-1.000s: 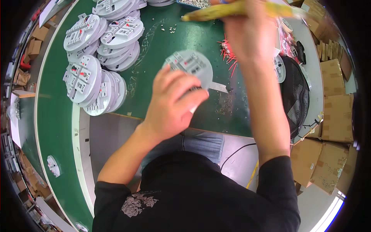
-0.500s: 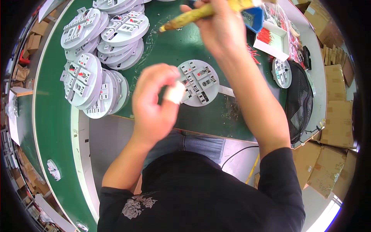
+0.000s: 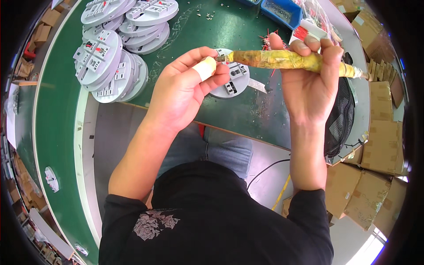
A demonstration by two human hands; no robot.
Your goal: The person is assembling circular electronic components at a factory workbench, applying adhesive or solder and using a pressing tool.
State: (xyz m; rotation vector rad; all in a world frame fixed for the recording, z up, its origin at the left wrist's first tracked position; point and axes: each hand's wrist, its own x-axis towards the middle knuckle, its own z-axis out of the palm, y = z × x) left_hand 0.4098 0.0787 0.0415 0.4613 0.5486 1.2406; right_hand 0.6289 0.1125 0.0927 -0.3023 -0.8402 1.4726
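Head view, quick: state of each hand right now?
Left hand: fingertips pinched together at the tip of the yellow-wrapped tool; whether they grip anything there can't be told.
Right hand: closed, holding the yellow-wrapped tool.

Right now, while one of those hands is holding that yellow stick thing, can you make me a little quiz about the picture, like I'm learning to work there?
1. Pick one: what is the right hand holding?
A) a spoon
B) a yellow-wrapped tool
C) a toy car

2. True or false: the left hand is nearer to the stacks of round plates than the right hand is.

3. Fill in the colour: the open bin beyond the right hand is ____.

Key: 1. B; 2. True; 3. blue.
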